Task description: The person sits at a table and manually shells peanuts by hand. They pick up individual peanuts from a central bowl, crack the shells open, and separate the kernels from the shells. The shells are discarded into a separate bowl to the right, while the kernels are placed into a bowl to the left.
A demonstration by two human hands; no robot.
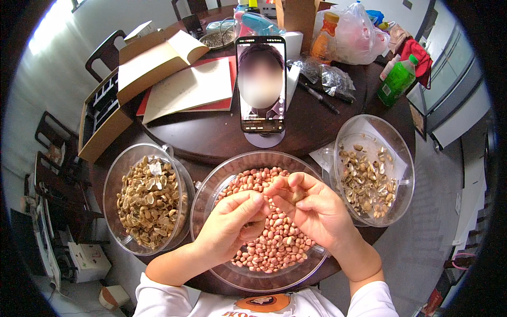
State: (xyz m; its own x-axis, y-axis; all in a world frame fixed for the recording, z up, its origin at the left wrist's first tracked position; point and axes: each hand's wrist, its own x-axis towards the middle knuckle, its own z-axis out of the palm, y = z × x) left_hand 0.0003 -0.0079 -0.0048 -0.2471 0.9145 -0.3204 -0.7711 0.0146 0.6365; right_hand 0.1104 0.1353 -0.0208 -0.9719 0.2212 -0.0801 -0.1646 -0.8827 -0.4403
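Note:
Both my hands are raised over a round clear plastic bowl (pixel 222 273) of shelled pink peanuts (pixel 273 253). My left hand (pixel 241 222) is curled, thumb against its fingers; whether anything is inside cannot be told. Close beside it, almost fingertip to fingertip, my right hand (pixel 313 206) pinches a small tan peanut shell (pixel 298 195) between thumb and fingers. At the left, a clear bowl (pixel 109 206) is heaped with peanut shells (pixel 148 206). Another clear bowl (pixel 410 174), at the right, holds scattered shells and bits (pixel 366 178).
A phone (pixel 261 85) stands upright on a round stand behind the middle bowl. Papers (pixel 190 91) and an open cardboard box (pixel 105 119) lie at the back left. Pens (pixel 319 99), a green bottle (pixel 398 81), an orange-capped bottle (pixel 325 37) and plastic bags (pixel 356 35) are at the back right.

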